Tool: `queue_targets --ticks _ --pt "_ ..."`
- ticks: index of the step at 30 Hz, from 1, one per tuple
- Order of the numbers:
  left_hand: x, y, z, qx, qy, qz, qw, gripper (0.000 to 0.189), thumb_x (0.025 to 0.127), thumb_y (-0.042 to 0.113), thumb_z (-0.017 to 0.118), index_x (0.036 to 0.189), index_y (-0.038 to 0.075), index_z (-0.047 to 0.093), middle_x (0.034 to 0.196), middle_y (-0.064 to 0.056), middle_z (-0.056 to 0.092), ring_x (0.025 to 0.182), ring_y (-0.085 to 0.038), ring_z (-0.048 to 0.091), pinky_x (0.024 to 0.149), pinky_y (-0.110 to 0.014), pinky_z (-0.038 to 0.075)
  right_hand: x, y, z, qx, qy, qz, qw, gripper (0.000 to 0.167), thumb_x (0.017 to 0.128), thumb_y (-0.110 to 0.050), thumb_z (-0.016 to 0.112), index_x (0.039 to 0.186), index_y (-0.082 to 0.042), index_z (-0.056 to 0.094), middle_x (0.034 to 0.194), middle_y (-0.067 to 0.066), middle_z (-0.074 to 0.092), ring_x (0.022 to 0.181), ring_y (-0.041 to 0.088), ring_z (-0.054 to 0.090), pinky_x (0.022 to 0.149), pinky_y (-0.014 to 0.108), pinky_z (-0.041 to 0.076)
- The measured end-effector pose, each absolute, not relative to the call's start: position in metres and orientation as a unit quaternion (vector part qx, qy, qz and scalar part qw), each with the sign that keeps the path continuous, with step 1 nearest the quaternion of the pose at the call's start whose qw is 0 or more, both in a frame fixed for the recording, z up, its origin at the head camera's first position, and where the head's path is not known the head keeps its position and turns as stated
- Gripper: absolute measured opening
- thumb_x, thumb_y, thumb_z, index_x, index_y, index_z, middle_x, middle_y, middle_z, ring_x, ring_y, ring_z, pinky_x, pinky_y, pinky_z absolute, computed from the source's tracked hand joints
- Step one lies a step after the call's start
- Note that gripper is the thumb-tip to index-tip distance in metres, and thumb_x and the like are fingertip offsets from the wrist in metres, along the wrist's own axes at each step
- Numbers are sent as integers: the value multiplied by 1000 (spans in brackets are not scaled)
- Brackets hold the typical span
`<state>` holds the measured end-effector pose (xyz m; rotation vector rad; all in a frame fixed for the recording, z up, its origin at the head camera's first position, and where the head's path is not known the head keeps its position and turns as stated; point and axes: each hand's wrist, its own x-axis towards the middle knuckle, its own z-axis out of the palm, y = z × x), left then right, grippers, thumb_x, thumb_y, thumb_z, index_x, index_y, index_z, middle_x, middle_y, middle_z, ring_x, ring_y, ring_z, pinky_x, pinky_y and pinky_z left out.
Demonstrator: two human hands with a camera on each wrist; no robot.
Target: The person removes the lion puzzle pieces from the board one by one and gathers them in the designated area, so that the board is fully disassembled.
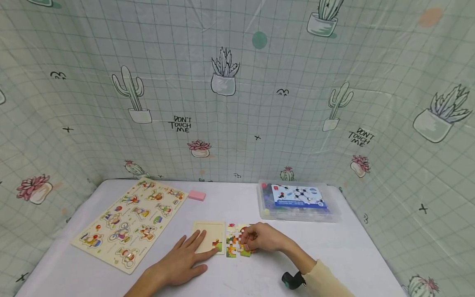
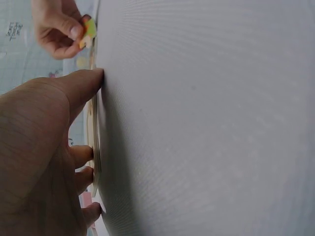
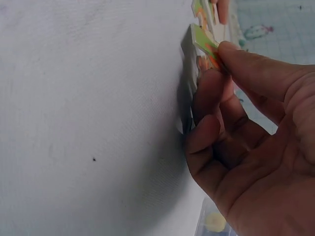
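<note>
My left hand (image 1: pixel 182 262) lies with spread fingers on a small wooden puzzle tray (image 1: pixel 212 231), the index finger reaching its lower right corner. A green-and-orange jigsaw piece (image 1: pixel 219 248) sits in that corner. Just right of the tray, several joined or closely laid jigsaw pieces (image 1: pixel 231 250) rest on the table. Above them my right hand (image 1: pixel 265 237) pinches a green-and-orange jigsaw piece (image 3: pixel 205 40) between thumb and index finger, its other fingers curled. The right wrist view shows this piece tilted, its edge toward the table. The hand partly hides the pieces beneath.
On the left lies a large wooden picture board (image 1: pixel 139 225) with cartoon figures. A pink block (image 1: pixel 197 195) is beside its far end. At the back right stands a clear plastic case (image 1: pixel 265 212) with a blue label. A black object (image 1: pixel 292 280) is near the right forearm.
</note>
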<state>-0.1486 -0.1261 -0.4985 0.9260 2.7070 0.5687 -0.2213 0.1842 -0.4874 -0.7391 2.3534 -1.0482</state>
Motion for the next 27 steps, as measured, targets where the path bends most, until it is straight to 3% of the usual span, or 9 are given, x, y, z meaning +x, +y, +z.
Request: queue_targets --ticks 6,27 --pt "-149 -126 -499 317 922 193 108 48 102 44 55 149 40 48 165 -21 20 152 -41 16 115 -68 18 -219 182 -487 -268 864 -369 215 8 86 -8 78 88 -15 74 61 -7 59 54 4 52 56 21 43" --pt "-148 -126 -498 313 924 193 111 49 101 44 56 149 40 49 165 -21 20 153 -41 16 115 -68 18 -213 174 -484 -281 898 -298 159 11 82 -14 83 84 -20 74 67 -14 60 61 1 52 60 22 44"
